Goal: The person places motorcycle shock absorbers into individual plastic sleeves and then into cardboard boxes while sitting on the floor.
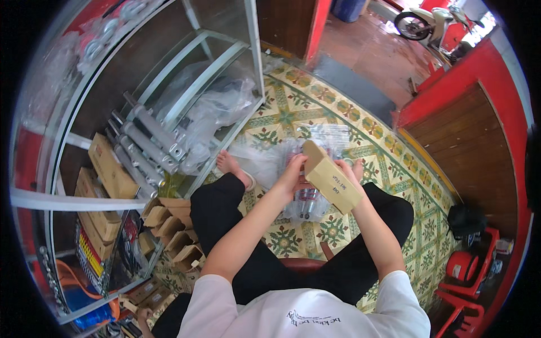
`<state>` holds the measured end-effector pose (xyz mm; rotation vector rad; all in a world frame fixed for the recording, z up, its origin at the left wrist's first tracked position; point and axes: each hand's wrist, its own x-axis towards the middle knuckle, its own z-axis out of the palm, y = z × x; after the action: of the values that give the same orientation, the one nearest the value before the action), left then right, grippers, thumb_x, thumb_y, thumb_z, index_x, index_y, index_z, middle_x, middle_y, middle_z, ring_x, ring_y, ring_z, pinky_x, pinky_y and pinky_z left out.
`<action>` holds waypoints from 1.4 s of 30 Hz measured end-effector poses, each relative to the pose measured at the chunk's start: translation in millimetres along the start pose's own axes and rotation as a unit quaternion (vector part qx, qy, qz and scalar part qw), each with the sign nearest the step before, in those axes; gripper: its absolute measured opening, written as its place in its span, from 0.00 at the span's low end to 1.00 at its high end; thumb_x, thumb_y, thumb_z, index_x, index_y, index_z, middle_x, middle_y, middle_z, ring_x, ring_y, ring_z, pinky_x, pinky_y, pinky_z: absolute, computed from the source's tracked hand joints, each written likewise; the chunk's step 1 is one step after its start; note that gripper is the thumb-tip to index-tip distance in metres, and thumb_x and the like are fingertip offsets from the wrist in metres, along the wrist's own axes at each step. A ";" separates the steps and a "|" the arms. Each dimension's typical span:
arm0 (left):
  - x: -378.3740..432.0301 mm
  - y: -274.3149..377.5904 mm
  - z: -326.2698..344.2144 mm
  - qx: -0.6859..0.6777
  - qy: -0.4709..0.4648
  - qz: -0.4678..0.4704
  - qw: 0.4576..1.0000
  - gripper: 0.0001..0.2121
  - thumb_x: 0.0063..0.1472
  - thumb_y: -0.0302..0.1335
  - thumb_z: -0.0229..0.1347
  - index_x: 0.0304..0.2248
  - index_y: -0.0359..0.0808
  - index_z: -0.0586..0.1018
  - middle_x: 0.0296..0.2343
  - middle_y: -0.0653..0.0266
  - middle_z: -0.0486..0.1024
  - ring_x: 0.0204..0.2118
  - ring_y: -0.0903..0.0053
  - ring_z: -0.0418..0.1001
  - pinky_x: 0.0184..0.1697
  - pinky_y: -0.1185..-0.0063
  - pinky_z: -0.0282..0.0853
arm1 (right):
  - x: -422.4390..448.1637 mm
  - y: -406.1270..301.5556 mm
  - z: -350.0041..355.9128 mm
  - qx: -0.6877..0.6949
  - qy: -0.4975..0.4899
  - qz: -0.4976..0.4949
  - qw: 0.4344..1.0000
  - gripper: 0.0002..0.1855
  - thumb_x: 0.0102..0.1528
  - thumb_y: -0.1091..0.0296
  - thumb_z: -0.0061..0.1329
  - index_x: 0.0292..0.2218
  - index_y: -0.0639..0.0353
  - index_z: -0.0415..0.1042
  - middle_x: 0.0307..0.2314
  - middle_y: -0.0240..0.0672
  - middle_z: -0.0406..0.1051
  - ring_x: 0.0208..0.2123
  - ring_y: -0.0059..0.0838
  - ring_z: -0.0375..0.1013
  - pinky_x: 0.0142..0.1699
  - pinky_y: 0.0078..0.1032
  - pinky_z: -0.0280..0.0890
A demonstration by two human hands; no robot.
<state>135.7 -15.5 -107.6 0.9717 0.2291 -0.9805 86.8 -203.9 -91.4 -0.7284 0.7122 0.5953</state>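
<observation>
A long cardboard box (331, 179) with handwriting on its side is held between my hands, its flap standing up at the far end. My left hand (294, 173) grips the box's left side near that flap. On the other side my right hand (347, 172) holds the box, its fingers partly hidden behind the cardboard. Below the box, on the patterned tile floor between my feet, lie shock absorbers (307, 203) with red and silver parts on clear plastic wrap (262, 162). The box hides part of them.
To the left stands a glass display cabinet (224, 135) with metal fork tubes (148, 135), cardboard boxes (112, 169) and plastic. Open cartons (171, 232) sit beside my left leg. Another person's hand (144, 314) shows at lower left. Red plastic chairs (486, 262) are at right; a motorbike (435, 27) stands beyond the doorway.
</observation>
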 end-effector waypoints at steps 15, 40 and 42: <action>-14.6 9.7 8.2 0.016 0.010 0.036 0.999 0.35 0.60 0.38 0.46 0.63 0.41 0.45 0.51 0.58 0.68 0.49 0.73 0.69 0.53 0.72 0.62 | 23.9 -8.8 -22.3 0.138 0.020 -0.065 0.988 0.22 0.57 0.57 0.41 0.49 0.58 0.67 0.40 0.39 0.73 0.40 0.36 0.74 0.43 0.34 0.70; -21.2 19.0 6.3 0.293 0.031 0.281 0.913 0.34 0.42 0.26 0.70 0.49 0.32 0.69 0.43 0.60 0.74 0.47 0.73 0.71 0.50 0.75 0.66 | -20.8 -15.7 -4.8 -0.503 -0.009 -0.514 0.695 0.31 0.41 0.69 0.61 0.47 0.63 0.65 0.41 0.43 0.70 0.43 0.38 0.72 0.49 0.30 0.66; -25.5 25.0 7.2 0.317 0.039 0.280 0.905 0.34 0.42 0.26 0.70 0.50 0.32 0.69 0.43 0.61 0.74 0.47 0.74 0.71 0.50 0.76 0.66 | -22.2 -16.3 -1.9 -0.511 -0.002 -0.517 0.687 0.29 0.42 0.69 0.61 0.46 0.63 0.66 0.40 0.43 0.71 0.42 0.38 0.73 0.47 0.30 0.67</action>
<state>139.0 -1.1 -74.3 1.5637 -0.3216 -0.4726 83.8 -220.5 -69.6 -1.9806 -0.2176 -0.1526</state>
